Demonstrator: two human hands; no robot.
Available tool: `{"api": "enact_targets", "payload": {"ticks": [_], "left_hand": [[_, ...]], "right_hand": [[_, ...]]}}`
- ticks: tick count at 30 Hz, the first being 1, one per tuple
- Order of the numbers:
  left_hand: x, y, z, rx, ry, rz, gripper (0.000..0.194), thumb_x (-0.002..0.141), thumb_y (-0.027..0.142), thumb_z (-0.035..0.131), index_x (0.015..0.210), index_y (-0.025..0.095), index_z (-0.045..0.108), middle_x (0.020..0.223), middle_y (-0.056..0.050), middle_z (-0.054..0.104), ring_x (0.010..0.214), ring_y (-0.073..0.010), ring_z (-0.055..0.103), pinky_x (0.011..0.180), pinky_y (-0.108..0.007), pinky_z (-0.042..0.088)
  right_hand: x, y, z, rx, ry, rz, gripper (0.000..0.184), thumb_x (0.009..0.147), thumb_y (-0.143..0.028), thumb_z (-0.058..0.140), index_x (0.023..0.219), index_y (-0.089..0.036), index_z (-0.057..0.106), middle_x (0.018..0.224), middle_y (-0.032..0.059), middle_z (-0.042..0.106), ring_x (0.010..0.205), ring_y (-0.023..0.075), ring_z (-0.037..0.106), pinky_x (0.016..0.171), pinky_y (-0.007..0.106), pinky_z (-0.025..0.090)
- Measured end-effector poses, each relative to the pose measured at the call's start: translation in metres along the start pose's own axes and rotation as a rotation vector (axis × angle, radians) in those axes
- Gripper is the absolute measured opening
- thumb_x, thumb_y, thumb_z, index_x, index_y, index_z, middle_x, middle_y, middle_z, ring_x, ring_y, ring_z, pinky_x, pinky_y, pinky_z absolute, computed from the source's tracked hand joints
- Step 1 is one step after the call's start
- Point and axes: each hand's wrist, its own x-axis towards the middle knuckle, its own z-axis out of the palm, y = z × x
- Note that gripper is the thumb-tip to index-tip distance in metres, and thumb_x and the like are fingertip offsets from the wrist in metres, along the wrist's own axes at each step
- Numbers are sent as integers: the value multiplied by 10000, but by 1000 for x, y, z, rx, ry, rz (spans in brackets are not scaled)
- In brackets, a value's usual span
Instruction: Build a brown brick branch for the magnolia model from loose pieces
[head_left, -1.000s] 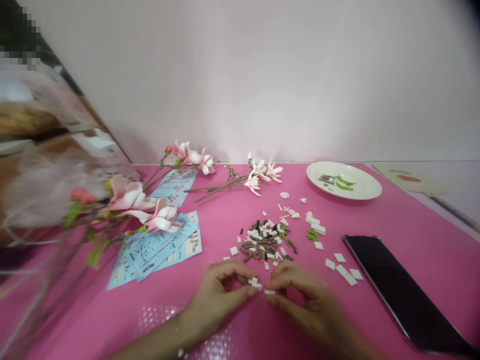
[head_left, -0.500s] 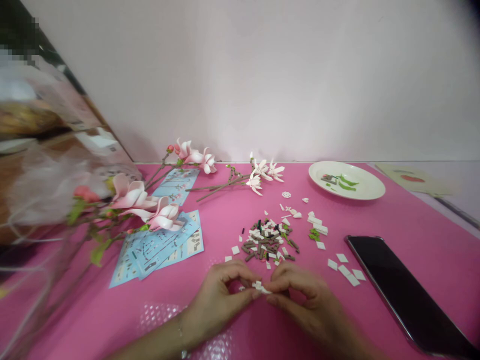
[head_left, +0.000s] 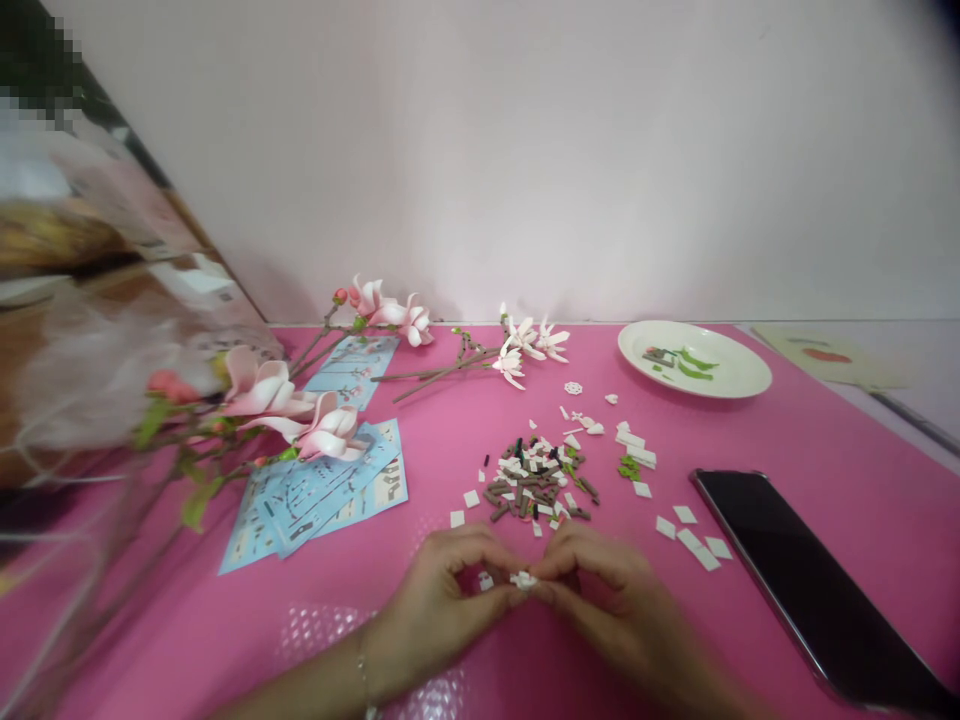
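Note:
Both hands meet low over the pink table, pinching a small white building-brick piece (head_left: 523,580) from either side. My left hand (head_left: 454,585) is closed, its thumb and forefinger on the piece's left edge. On the other edge press the fingertips of my right hand (head_left: 611,590), also closed. Another white piece (head_left: 486,580) shows beside the left fingers. Just beyond the hands spreads a pile of brown, white and green bricks (head_left: 529,485). White flat tiles (head_left: 691,540) lie to the right, and more white pieces (head_left: 634,440) sit behind them.
A black phone (head_left: 810,580) lies at right, with a white plate (head_left: 731,380) of green leaf pieces behind it. Blue instruction sheets (head_left: 382,480) and pink magnolia stems (head_left: 262,390) occupy the left. A white brick flower stem (head_left: 442,375) lies near the wall. Bubble wrap (head_left: 322,625) is under my left arm.
My fingertips have come closer together around the white piece, covering more of it. The white piece beside my left fingers shows more. Everything else on the table stays put.

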Motion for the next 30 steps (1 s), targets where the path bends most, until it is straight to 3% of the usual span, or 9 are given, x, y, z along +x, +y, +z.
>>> {"api": "enact_targets", "payload": {"ticks": [13, 21, 30], "left_hand": [[-2, 2, 0, 30, -12, 0, 195, 798, 330, 683, 764, 143, 729, 751, -86, 714, 712, -185, 633, 663, -285, 474], [-2, 2, 1, -12, -14, 22, 136, 796, 270, 691, 788, 142, 733, 776, -93, 719, 733, -186, 638, 685, -288, 478], [0, 4, 1, -59, -21, -14, 244, 793, 365, 680, 762, 129, 733, 759, -108, 720, 707, -200, 635, 662, -304, 478]], "right_hand": [[-2, -2, 3, -76, -3, 40, 179, 833, -249, 603, 663, -192, 601, 635, -6, 582, 599, 133, 547, 553, 246, 417], [-3, -4, 2, -122, -19, 33, 182, 830, -222, 592, 652, -186, 593, 631, -6, 580, 606, 135, 556, 568, 247, 419], [-4, -5, 2, -92, -32, 8, 195, 857, -232, 573, 668, -194, 602, 638, -8, 598, 616, 133, 573, 580, 243, 428]]}}
